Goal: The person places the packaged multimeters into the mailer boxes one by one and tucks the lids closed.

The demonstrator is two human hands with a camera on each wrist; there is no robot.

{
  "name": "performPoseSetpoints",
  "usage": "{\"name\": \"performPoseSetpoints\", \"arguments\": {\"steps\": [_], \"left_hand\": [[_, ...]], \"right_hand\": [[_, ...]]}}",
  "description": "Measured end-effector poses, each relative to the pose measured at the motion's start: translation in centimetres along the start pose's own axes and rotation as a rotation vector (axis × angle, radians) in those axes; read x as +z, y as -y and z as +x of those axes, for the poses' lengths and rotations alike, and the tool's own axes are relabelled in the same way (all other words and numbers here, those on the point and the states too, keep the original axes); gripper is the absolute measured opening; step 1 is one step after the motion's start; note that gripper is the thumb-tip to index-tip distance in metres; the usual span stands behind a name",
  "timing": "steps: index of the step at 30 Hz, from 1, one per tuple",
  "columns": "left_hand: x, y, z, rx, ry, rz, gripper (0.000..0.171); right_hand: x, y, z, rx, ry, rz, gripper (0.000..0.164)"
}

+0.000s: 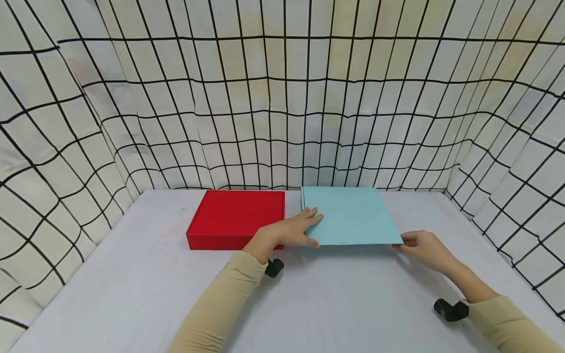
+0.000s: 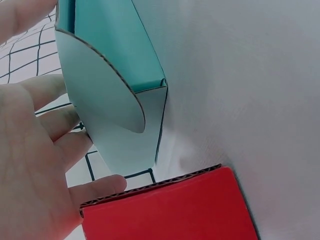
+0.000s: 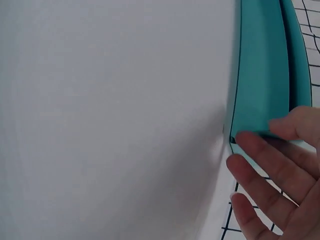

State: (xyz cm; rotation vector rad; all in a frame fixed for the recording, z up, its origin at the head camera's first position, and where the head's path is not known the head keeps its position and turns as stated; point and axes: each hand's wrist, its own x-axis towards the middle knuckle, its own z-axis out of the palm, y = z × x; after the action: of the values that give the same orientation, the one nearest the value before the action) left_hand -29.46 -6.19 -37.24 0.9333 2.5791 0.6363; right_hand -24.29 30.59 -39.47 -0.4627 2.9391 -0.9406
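A light blue cardboard box [image 1: 350, 215] lies at the back of the table, right of centre, its lid slightly raised along the front. My left hand [image 1: 295, 230] spreads its fingers over the box's left edge, with the fingertips on the lid. At the front right corner, my right hand [image 1: 425, 251] pinches the lid between thumb and fingers. The left wrist view shows a curved side flap [image 2: 102, 85] outside the box's end. In the right wrist view, a narrow gap runs above the front wall [image 3: 262, 65]. The box's inside is hidden.
A closed red cardboard box [image 1: 244, 213] sits left of the blue one, partly behind my left wrist. White cloth covers the table [image 1: 335, 304]. White walls with a black grid [image 1: 282, 98] rise at the back and both sides.
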Motion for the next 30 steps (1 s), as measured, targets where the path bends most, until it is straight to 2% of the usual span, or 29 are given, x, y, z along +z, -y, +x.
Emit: {"name": "performPoseSetpoints", "arguments": {"steps": [5,8,15,22,28,30], "left_hand": [[0.0,0.1,0.1,0.003,-0.002,-0.001,0.084],[0.0,0.1,0.1,0.006,-0.004,-0.001,0.084],[-0.1,0.0,0.2,0.001,-0.005,-0.023,0.085],[-0.2,0.0,-0.1,0.000,-0.011,-0.037,0.084],[-0.2,-0.2,-0.1,-0.008,-0.008,-0.035,0.084],[-0.2,-0.2,-0.1,-0.009,-0.007,-0.035,0.085]], "right_hand": [[0.6,0.6,0.0,-0.001,-0.048,-0.053,0.029],[0.8,0.7,0.3,0.023,-0.046,-0.071,0.033],[0.2,1.0,1.0,0.019,0.034,-0.069,0.037],[-0.9,0.7,1.5,0.012,0.146,-0.031,0.029],[-0.7,0.8,1.4,0.007,0.121,-0.010,0.025],[-0.5,0.8,1.4,0.007,0.102,-0.039,0.026]]}}
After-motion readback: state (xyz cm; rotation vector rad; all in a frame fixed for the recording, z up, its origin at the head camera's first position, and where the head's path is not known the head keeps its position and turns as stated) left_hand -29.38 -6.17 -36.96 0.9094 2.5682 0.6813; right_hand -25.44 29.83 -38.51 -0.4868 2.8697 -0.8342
